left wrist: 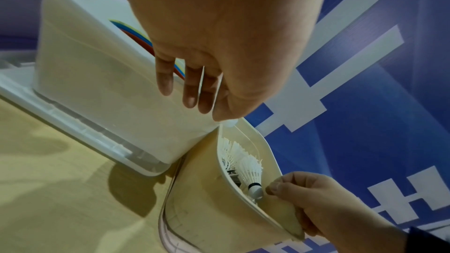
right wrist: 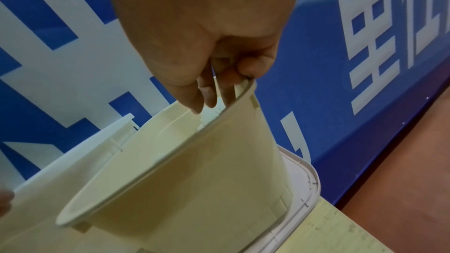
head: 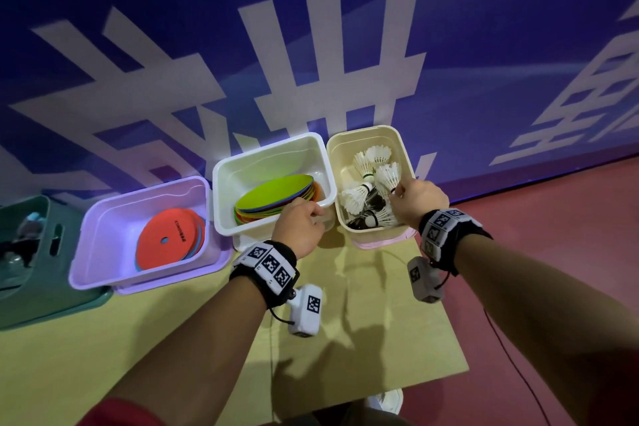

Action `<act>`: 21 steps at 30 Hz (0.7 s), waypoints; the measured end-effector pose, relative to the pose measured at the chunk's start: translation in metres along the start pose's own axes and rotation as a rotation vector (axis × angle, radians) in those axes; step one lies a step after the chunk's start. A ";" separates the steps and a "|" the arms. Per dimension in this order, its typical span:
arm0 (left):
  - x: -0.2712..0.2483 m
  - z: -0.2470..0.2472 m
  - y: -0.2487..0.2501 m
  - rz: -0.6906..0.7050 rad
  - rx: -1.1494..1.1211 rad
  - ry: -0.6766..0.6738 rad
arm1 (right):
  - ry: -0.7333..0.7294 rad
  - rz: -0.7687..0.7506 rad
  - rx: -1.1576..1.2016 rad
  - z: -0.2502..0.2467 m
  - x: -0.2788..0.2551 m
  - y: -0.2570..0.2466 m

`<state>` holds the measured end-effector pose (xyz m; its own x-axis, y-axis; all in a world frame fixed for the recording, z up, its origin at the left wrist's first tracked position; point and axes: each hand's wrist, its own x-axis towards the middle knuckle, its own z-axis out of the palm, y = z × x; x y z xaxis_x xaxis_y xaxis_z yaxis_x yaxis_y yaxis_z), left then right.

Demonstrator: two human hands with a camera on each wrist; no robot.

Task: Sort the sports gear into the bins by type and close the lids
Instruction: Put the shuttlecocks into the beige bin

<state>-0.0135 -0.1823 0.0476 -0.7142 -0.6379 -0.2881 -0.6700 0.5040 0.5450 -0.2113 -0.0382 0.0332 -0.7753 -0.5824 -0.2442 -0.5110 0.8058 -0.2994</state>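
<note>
Basically four bins are sitting in a row against the blue wall (head: pixel 484 28), all lids off, so closing isn't started.

Far left: green bin (head: pixel 31 259) is holding some dark, blurry gear, can't identify it. Next, purple bin (head: pixel 103 252) is holding flat marker discs, red disc (head: pixel 169 239) on top. Its purple lid (head: pixel 173 282) looks to be parked under it, presumably to keep it handy.

Middle: white bin (head: pixel 238 162) is holding the multicolour disc stack (head: pixel 276 197), green one on top. Left hand (head: pixel 299 226) is curling over the bin's near-right corner; in the left wrist view the fingers (left wrist: pixel 190 84) are hanging loosely over the rim. Can't tell if they're gripping the wall or just bracing it, likely steadying the bin.

Right: cream bin (head: pixel 345 145) is collecting the shuttlecocks (head: pixel 359 199), a loose white-feather pile. Right hand (head: pixel 420 201) is reaching over the near-right rim, fingers (left wrist: pixel 277 187) pinching one shuttlecock (head: pixel 389 176) by its cork end, probably placing it feathers-up into the pile. A pinkish lid (right wrist: pixel 302 189) is lying under this bin.

All of it is resting on a yellow mat (head: pixel 380 339) over the red floor (head: pixel 553 228). Sorting looks nearly done; lids are the remaining work.
</note>
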 end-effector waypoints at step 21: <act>-0.035 -0.057 0.003 0.162 -0.033 -0.239 | 0.150 0.078 0.329 -0.033 -0.116 -0.026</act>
<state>0.0209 -0.1913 0.1039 -0.8417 -0.3928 -0.3705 -0.5389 0.5668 0.6232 -0.1203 0.0122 0.1000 -0.8656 -0.4787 -0.1472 -0.3205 0.7553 -0.5718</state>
